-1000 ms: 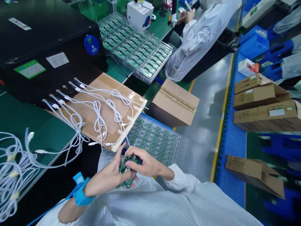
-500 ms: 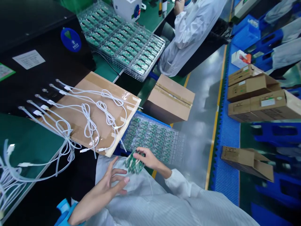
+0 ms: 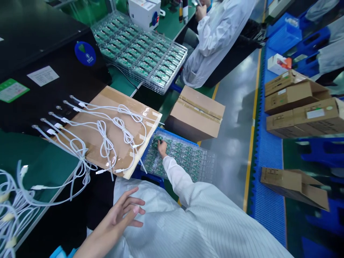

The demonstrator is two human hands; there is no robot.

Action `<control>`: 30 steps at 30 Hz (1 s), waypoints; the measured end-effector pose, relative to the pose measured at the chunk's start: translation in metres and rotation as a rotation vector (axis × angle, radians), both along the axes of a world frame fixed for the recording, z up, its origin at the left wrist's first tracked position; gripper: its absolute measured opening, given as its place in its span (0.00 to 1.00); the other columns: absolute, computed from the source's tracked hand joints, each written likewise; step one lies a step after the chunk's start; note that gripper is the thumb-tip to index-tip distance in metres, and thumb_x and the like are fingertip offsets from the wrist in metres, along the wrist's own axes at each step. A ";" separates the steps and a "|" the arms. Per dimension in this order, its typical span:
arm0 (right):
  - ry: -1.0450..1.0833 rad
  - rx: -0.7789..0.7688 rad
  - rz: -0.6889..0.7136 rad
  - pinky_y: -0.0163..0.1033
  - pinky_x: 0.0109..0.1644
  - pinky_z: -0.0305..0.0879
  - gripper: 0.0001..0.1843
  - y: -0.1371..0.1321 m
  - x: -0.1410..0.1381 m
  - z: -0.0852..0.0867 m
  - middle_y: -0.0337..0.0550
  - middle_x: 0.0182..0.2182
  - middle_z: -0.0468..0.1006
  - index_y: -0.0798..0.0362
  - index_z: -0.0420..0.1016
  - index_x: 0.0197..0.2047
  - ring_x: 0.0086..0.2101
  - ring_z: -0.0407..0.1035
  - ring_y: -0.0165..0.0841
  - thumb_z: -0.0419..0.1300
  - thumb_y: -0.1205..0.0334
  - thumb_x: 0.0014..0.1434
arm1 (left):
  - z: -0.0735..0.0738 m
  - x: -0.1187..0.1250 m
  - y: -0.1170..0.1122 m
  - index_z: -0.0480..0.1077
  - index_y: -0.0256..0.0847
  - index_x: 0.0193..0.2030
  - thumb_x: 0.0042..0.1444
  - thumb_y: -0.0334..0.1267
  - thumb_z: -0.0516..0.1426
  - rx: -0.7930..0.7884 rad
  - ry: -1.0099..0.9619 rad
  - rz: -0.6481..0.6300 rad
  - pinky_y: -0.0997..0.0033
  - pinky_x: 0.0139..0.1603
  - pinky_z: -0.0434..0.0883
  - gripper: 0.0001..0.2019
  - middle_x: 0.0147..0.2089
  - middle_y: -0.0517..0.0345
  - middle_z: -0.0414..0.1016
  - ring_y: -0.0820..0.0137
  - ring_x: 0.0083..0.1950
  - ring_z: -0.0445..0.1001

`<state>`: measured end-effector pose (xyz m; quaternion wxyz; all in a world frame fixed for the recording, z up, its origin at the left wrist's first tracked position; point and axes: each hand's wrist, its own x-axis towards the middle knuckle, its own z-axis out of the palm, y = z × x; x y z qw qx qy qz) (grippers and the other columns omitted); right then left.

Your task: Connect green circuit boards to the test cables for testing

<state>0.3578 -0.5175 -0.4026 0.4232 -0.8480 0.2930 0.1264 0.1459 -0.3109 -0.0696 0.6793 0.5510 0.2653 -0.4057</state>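
My right hand (image 3: 162,148) reaches out over a clear plastic tray (image 3: 206,168) filled with rows of small green circuit boards (image 3: 176,148). Its fingers are closed on circuit boards at the tray's far left corner; how many they grip is too small to tell. Nearer to me, my left hand (image 3: 126,211) hangs above my lap in the light striped gown (image 3: 172,218). Its fingers are spread and hold nothing.
White bundled cables (image 3: 122,130) lie across a cardboard sheet (image 3: 99,96), plugged into a black box (image 3: 61,89). Stacked board trays (image 3: 161,86) stand on the green bench. A closed carton (image 3: 197,107) sits behind my tray. A co-worker's sleeve (image 3: 212,39) is farther back.
My right hand has moved away from my left hand, out to the tray's far left corner, from above my lap with a bunch of circuit boards. My left hand stays spread; the view has shifted slightly.
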 end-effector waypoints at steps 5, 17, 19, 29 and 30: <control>-0.014 -0.052 0.078 0.43 0.65 0.62 0.21 0.003 -0.007 -0.005 0.65 0.56 0.77 0.64 0.75 0.61 0.58 0.70 0.45 0.54 0.60 0.71 | 0.004 -0.003 0.003 0.67 0.48 0.69 0.55 0.63 0.67 -0.020 -0.006 0.025 0.50 0.56 0.81 0.39 0.56 0.45 0.78 0.53 0.56 0.79; 0.077 -0.063 0.025 0.41 0.52 0.71 0.17 -0.001 -0.032 -0.016 0.61 0.45 0.84 0.62 0.76 0.56 0.46 0.79 0.45 0.57 0.60 0.71 | 0.000 -0.007 0.003 0.66 0.47 0.68 0.55 0.65 0.66 -0.033 -0.014 0.035 0.50 0.56 0.81 0.40 0.55 0.44 0.78 0.53 0.55 0.79; 0.062 -0.037 0.023 0.38 0.50 0.71 0.16 -0.001 -0.036 -0.017 0.58 0.44 0.84 0.61 0.78 0.52 0.42 0.80 0.42 0.57 0.59 0.71 | 0.002 -0.006 0.002 0.66 0.46 0.68 0.53 0.66 0.67 -0.029 -0.010 0.041 0.50 0.55 0.81 0.42 0.55 0.44 0.78 0.52 0.55 0.79; -0.014 0.133 -0.069 0.32 0.28 0.67 0.22 0.000 -0.041 -0.028 0.55 0.45 0.85 0.66 0.78 0.56 0.20 0.71 0.28 0.54 0.57 0.72 | -0.008 -0.012 0.001 0.67 0.49 0.69 0.59 0.62 0.64 -0.044 -0.034 0.071 0.51 0.55 0.81 0.35 0.56 0.46 0.77 0.54 0.54 0.79; -0.028 0.143 -0.072 0.32 0.28 0.68 0.22 0.000 -0.042 -0.028 0.55 0.45 0.85 0.65 0.78 0.56 0.20 0.70 0.28 0.54 0.57 0.72 | -0.009 -0.013 0.001 0.67 0.49 0.69 0.60 0.61 0.64 -0.039 -0.036 0.080 0.51 0.55 0.81 0.34 0.56 0.46 0.77 0.54 0.55 0.78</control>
